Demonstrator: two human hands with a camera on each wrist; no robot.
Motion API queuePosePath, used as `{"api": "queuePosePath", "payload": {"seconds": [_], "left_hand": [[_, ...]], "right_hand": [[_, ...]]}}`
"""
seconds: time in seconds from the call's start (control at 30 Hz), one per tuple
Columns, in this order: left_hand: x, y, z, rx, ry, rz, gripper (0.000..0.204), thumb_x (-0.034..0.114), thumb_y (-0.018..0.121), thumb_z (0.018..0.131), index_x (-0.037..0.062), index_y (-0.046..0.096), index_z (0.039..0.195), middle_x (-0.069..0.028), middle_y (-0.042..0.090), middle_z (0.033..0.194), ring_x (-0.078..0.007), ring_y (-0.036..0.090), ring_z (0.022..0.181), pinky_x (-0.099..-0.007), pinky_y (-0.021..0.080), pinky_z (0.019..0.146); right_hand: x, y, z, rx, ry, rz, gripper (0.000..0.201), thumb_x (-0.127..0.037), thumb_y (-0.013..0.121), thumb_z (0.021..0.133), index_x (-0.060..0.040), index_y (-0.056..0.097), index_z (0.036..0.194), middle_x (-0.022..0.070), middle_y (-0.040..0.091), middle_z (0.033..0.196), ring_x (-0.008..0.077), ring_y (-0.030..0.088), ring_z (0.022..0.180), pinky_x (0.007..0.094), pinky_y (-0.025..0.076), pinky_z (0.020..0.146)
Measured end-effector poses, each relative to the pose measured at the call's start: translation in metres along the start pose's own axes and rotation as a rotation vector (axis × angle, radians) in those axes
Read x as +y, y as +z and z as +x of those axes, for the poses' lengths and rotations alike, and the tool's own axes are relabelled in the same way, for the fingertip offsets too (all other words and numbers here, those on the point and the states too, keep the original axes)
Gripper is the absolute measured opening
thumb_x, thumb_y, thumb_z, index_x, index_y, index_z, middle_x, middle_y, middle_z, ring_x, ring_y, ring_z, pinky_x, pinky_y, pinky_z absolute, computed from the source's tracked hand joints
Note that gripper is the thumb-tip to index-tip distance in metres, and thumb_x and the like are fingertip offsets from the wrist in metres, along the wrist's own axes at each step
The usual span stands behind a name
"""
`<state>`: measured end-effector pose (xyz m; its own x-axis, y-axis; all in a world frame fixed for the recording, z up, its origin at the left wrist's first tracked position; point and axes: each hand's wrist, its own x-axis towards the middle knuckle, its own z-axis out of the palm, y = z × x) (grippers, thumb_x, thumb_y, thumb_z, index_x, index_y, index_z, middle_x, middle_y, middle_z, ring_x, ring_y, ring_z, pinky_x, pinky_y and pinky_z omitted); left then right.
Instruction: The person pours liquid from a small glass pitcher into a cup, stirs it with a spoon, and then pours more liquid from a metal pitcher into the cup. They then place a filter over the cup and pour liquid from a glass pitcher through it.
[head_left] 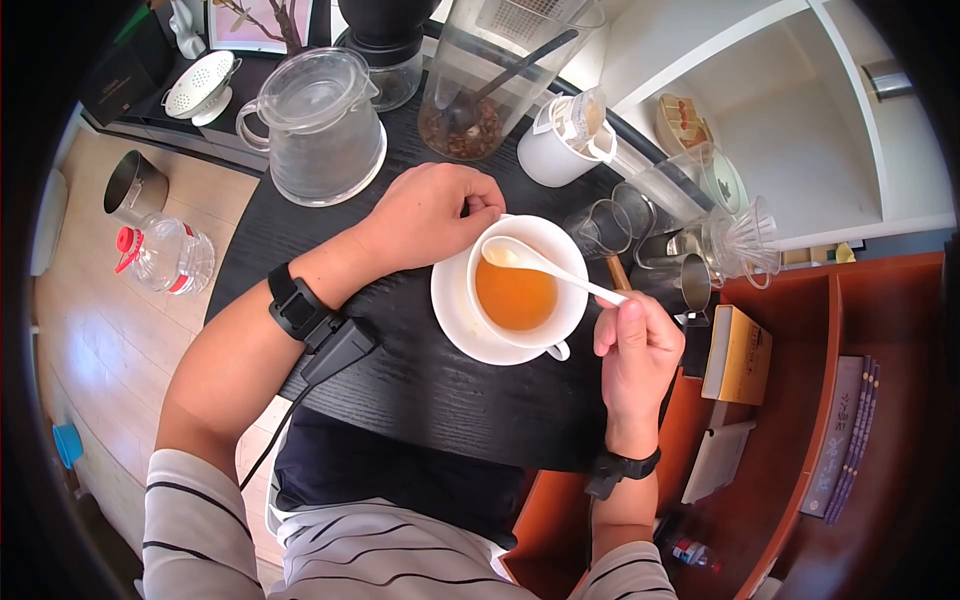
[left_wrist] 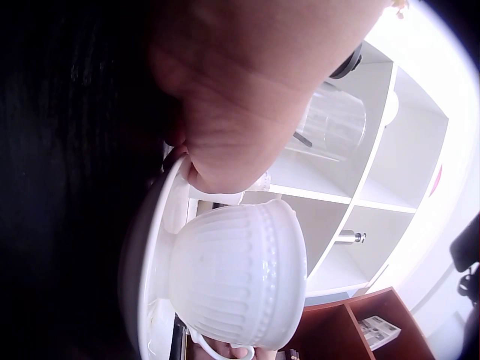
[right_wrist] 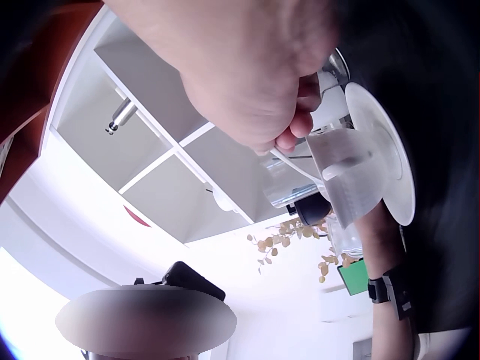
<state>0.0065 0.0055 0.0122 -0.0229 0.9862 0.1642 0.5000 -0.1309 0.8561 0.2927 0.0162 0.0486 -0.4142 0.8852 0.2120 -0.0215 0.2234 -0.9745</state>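
Note:
A white cup (left_wrist: 232, 277) with a ribbed wall and a looped handle stands on a white saucer (head_left: 450, 315) on the black table. Amber liquid (head_left: 515, 300) partly fills it. My left hand (head_left: 435, 210) grips the saucer's far edge, thumb on the rim, as the left wrist view shows. Between the thumb and fingers of my right hand (head_left: 640, 345) is the handle of a white spoon (head_left: 560, 268). The spoon slants across the cup, its bowl inside near the far left of the rim.
Behind the cup stand a lidded glass pitcher (head_left: 325, 145), a clear container (head_left: 500, 95) with a dark spoon in it, and a white mug (head_left: 555, 155) with a drip bag. Small glassware (head_left: 605, 228) crowds the right edge. A plastic bottle (head_left: 185, 258) is on the floor.

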Motion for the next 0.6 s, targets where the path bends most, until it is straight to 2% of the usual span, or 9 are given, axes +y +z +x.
{"api": "queuePosePath", "payload": {"seconds": [0.07,0.13,0.23,0.37,0.47,0.53,0.6], "left_hand": [[0.0,0.0,0.0,-0.004,-0.006,-0.003,0.018,0.02,0.077,0.094,0.0031,0.078,0.097,-0.0026,0.069,0.078,-0.0082,0.06,0.066,-0.0259,0.049,0.062],[-0.001,0.0,0.0,0.0,0.007,0.005,0.017,0.02,0.077,0.094,0.0031,0.078,0.096,-0.0025,0.069,0.078,-0.0081,0.06,0.066,-0.026,0.049,0.062],[-0.001,0.0,0.0,0.003,0.011,0.007,0.018,0.02,0.077,0.094,0.0029,0.078,0.096,-0.0026,0.069,0.078,-0.0082,0.06,0.066,-0.0261,0.049,0.063],[-0.001,0.001,0.0,0.004,0.002,-0.005,0.018,0.02,0.077,0.094,0.0027,0.078,0.097,-0.0026,0.069,0.078,-0.0081,0.06,0.066,-0.026,0.049,0.062],[-0.001,0.001,0.0,0.002,-0.002,-0.008,0.018,0.02,0.076,0.095,0.0025,0.078,0.097,-0.0026,0.069,0.078,-0.008,0.06,0.066,-0.0258,0.049,0.063],[-0.001,0.001,0.0,0.003,0.004,-0.012,0.018,0.02,0.076,0.095,0.0022,0.078,0.097,-0.0026,0.069,0.078,-0.0077,0.06,0.067,-0.0257,0.049,0.063],[-0.001,0.001,0.0,0.001,0.002,-0.006,0.017,0.019,0.076,0.095,0.002,0.078,0.097,-0.0028,0.069,0.078,-0.0078,0.06,0.067,-0.0257,0.049,0.063]], "right_hand": [[0.0,0.001,0.0,0.002,-0.059,-0.058,0.027,-0.018,0.065,0.108,0.0062,0.076,0.107,0.0042,0.064,0.075,0.01,0.057,0.062,0.0233,0.041,0.056],[-0.001,0.001,0.0,0.011,-0.252,-0.268,0.022,-0.014,0.068,0.106,0.0058,0.077,0.109,0.0047,0.065,0.078,0.0098,0.058,0.064,0.0232,0.042,0.058],[-0.007,-0.001,-0.001,0.031,-0.351,-0.429,0.019,-0.012,0.07,0.104,0.0051,0.077,0.107,0.0052,0.065,0.08,0.0094,0.058,0.065,0.0237,0.042,0.058],[-0.002,-0.002,-0.001,0.053,-0.345,-0.412,0.015,-0.009,0.071,0.103,0.004,0.078,0.106,0.0052,0.066,0.081,0.0087,0.058,0.066,0.0236,0.042,0.058],[0.001,-0.002,-0.001,0.044,-0.291,-0.445,0.014,-0.006,0.07,0.103,0.0036,0.076,0.111,0.0044,0.066,0.081,0.0078,0.059,0.069,0.0223,0.043,0.06],[-0.001,0.006,-0.001,0.076,-0.096,-0.198,0.017,-0.005,0.068,0.104,0.0029,0.073,0.118,0.0041,0.068,0.083,0.007,0.062,0.072,0.0211,0.043,0.06],[-0.002,0.005,0.0,0.042,-0.047,-0.14,0.018,-0.006,0.068,0.105,0.0028,0.072,0.119,0.0046,0.07,0.084,0.0073,0.063,0.072,0.0208,0.043,0.06]]}}
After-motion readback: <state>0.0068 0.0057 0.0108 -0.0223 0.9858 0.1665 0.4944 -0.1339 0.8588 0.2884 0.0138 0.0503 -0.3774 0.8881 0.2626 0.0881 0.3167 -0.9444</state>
